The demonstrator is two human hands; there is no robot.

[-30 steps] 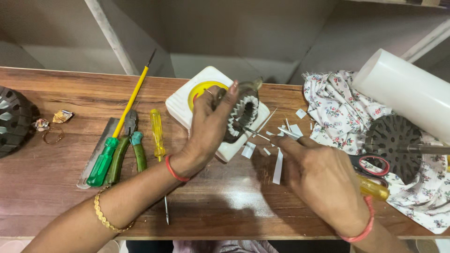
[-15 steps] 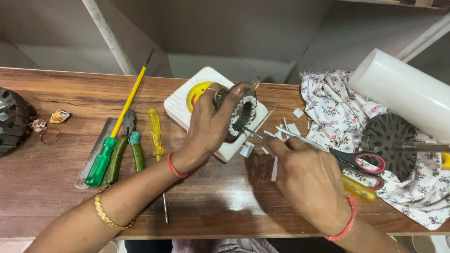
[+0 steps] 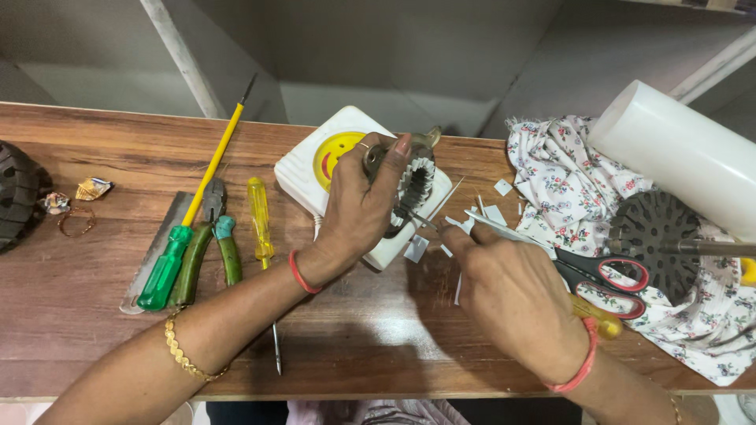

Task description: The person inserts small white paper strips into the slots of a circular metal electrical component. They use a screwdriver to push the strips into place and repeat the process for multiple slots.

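1. A slotted motor stator (image 3: 411,182) is gripped by the left hand (image 3: 358,208) over the white box (image 3: 303,169), far centre.
2. A thin strip (image 3: 423,220) is pinched by the right hand (image 3: 512,295); insertion into a slot appears in hand.
3. Fine alignment with the slot is called for next.

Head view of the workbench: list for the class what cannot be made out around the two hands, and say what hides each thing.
- Toothed metal core: its near side is covered by the left hand.
- Thin tool at the right hand: its handle is hidden in the fingers; what kind of tool it is stays unclear.
- Dark ribbed part: cut off by the left edge.
- White roll: cut off by the right edge.
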